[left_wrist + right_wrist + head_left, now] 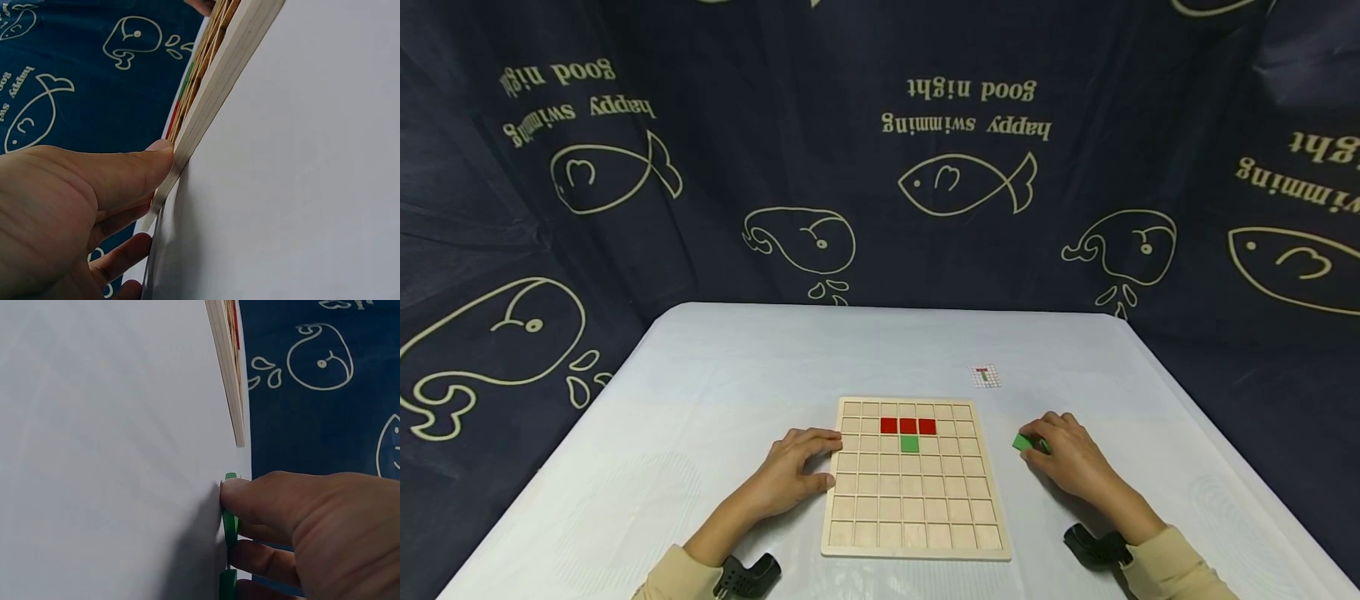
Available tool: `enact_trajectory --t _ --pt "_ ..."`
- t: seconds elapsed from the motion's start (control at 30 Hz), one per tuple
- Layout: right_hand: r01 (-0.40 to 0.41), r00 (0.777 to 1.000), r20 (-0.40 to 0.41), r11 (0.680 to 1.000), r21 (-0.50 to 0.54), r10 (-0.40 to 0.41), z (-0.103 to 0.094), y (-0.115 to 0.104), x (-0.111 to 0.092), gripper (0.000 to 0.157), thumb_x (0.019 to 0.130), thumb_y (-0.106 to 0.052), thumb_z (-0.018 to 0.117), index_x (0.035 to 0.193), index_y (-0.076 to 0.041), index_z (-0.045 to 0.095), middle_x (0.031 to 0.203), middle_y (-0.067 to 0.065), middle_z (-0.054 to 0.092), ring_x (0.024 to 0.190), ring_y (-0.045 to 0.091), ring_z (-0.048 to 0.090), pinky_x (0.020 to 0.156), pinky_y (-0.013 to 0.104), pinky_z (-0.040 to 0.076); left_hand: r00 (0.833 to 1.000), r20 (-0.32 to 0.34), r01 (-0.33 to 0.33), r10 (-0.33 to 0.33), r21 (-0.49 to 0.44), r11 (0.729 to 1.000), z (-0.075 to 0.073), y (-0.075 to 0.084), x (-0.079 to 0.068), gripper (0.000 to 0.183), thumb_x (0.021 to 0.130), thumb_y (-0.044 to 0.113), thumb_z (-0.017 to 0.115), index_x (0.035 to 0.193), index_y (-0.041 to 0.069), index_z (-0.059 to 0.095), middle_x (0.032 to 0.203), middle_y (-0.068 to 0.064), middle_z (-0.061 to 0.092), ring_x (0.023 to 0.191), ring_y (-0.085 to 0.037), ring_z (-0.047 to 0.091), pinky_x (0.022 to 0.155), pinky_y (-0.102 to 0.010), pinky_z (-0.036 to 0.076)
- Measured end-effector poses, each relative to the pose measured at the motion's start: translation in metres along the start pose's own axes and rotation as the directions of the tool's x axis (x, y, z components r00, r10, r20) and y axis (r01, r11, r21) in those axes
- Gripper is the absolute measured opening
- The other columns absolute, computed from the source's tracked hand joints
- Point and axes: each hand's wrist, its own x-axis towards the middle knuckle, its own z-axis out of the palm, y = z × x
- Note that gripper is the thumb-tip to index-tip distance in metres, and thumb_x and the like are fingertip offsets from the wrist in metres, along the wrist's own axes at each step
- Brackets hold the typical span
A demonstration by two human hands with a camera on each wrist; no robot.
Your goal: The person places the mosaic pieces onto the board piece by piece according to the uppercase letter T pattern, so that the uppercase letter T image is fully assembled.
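Note:
A light wooden board (917, 552) with a grid of square cells lies flat on the table. Three red tiles (907, 427) sit in a row near its far side, and a green tile (909, 444) lies just below the middle one. My left hand (786, 473) rests against the board's left edge, its thumb (134, 175) touching the side. Right of the board, my right hand (1071, 457) pinches a loose green tile (230, 526) at the table surface. Another green tile (228, 585) lies by its lower fingers, partly hidden.
A small printed card (986, 376) with a T-shaped red and green pattern lies beyond the board's far right corner. The white table (625, 467) ends at a dark blue curtain (850, 108) with fish drawings. Black straps (748, 577) are on the wrists.

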Motion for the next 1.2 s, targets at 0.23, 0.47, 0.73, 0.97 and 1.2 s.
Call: enact_trajectory --t 0.23,0.47,0.73,0.97,1.2 --pt "-0.029 1.0 -0.001 1.0 -0.007 0.029 -0.0015 0.0017 -0.0002 0.024 0.074 -0.018 0.076 0.095 -0.007 0.071 0.085 0.002 0.061 0.081 0.019 0.05 0.071 0.036 0.039 1.0 0.007 0.002 -0.002 -0.017 1.0 0.0001 -0.0004 0.0001 0.047 0.079 0.021 0.072 0.124 0.01 0.061 0.134 -0.001 0.056 0.12 -0.024 0.047 0.096 -0.049 0.03" --pt "-0.047 0.999 0.003 0.999 -0.011 0.047 -0.0025 0.0043 -0.0014 0.023 0.075 -0.018 0.075 0.095 -0.007 0.071 0.088 0.004 0.062 0.083 0.021 0.05 0.071 0.037 0.039 1.0 0.006 0.002 -0.002 -0.02 1.0 -0.0002 -0.0002 0.0004 0.047 0.079 0.02 0.073 0.123 0.009 0.061 0.134 -0.001 0.056 0.12 -0.024 0.047 0.097 -0.05 0.03" --pt "-0.037 0.999 -0.002 0.999 -0.006 0.037 -0.0045 0.0055 -0.0032 0.021 0.075 -0.018 0.075 0.093 -0.008 0.071 0.089 0.005 0.062 0.083 0.022 0.051 0.072 0.039 0.04 1.0 0.002 0.001 -0.001 -0.016 1.0 0.0 -0.0005 0.0004 0.047 0.079 0.02 0.073 0.123 0.01 0.061 0.134 0.0 0.056 0.12 -0.024 0.047 0.097 -0.05 0.03" --pt "-0.033 0.999 -0.01 0.999 -0.006 0.033 -0.006 0.0057 -0.0039 0.021 0.075 -0.019 0.075 0.093 -0.007 0.071 0.088 0.005 0.062 0.084 0.024 0.052 0.073 0.041 0.04 1.0 0.013 0.011 -0.01 -0.027 1.0 0.0004 -0.0013 0.0003 0.047 0.08 0.022 0.072 0.124 0.01 0.061 0.134 0.0 0.055 0.12 -0.024 0.046 0.097 -0.05 0.03" --pt "-0.054 0.999 -0.006 0.999 -0.005 0.054 -0.0054 0.0045 -0.0035 0.021 0.075 -0.018 0.075 0.092 -0.007 0.071 0.087 0.005 0.062 0.082 0.021 0.051 0.069 0.038 0.039 1.0 0.019 0.013 -0.012 -0.031 0.999 0.0002 -0.0014 0.0002 0.047 0.08 0.022 0.072 0.124 0.01 0.061 0.134 0.0 0.055 0.12 -0.024 0.046 0.097 -0.05 0.03"
